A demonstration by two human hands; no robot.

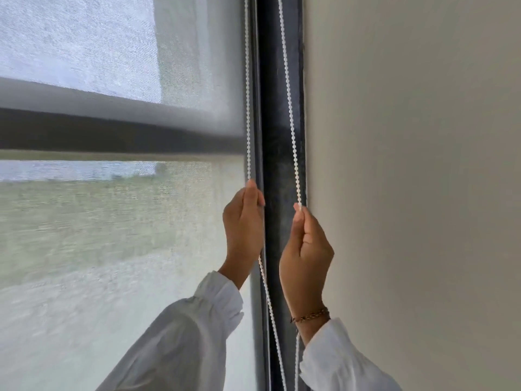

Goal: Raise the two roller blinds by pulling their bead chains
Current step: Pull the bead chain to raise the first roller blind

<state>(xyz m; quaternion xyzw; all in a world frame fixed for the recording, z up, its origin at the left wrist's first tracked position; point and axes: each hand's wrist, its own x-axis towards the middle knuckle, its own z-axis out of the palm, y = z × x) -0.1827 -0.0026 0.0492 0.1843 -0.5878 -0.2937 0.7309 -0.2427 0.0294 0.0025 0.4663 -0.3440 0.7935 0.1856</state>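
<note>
Two white bead chain strands hang along the dark window frame [282, 136]. My left hand [244, 224] pinches the left strand [248, 94] at the blind's right edge. My right hand [306, 258] pinches the right strand [289, 94] close to the wall. Below the hands the chain [272, 311] runs down past my wrists. A grey roller blind's bottom bar [112, 117] sits partway up the window. Behind it a sheer mesh blind [112, 235] covers the lower glass.
A plain beige wall [408, 165] fills the right side, right against the frame. Both arms wear white sleeves [180, 340], and a bracelet [310, 316] circles my right wrist. Blurred scenery shows through the sheer fabric.
</note>
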